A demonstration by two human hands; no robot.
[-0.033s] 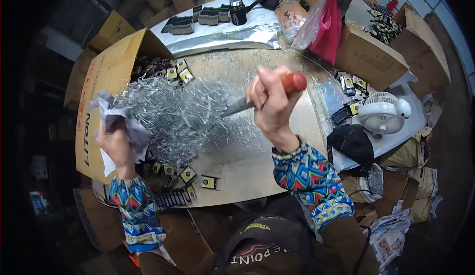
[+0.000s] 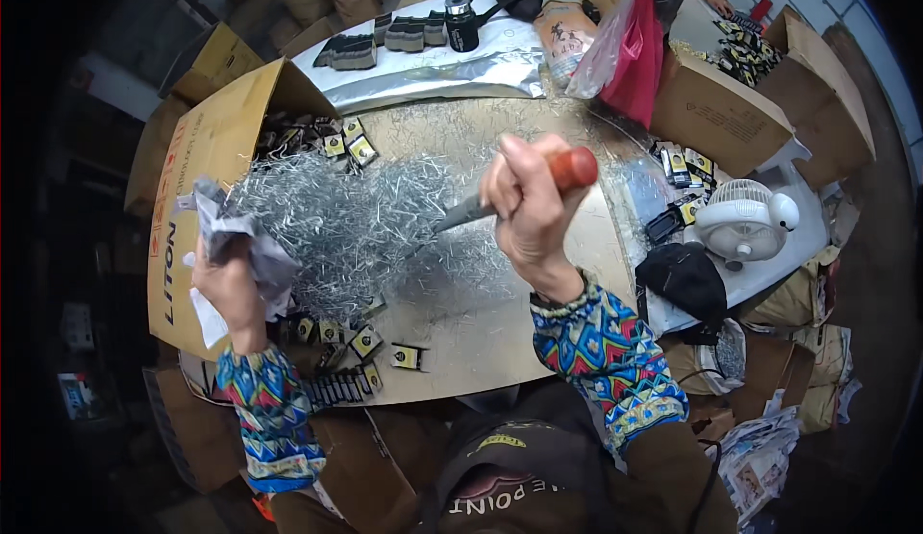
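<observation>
In my right hand is a red-handled tool with a tapered grey metal blade, my fingers wrapped round the handle. The blade points left, its tip against the right side of a big tangled heap of thin silvery metal pins. My left hand grips a crumpled pale grey-lilac cloth at the heap's left edge. Small black pieces with yellow-and-white labels lie beside the heap's near edge. More of them are behind it, partly covered by it.
A large cardboard box lies open at the left. At the right are a white fan, a black cap and another carton. A dark flask and a pink bag are at the back. Another person's hand shows far right.
My right hand and the tool have shifted very slightly right, and the heap's right side is a little rearranged. My left hand keeps its grip on the cloth and has barely moved.
</observation>
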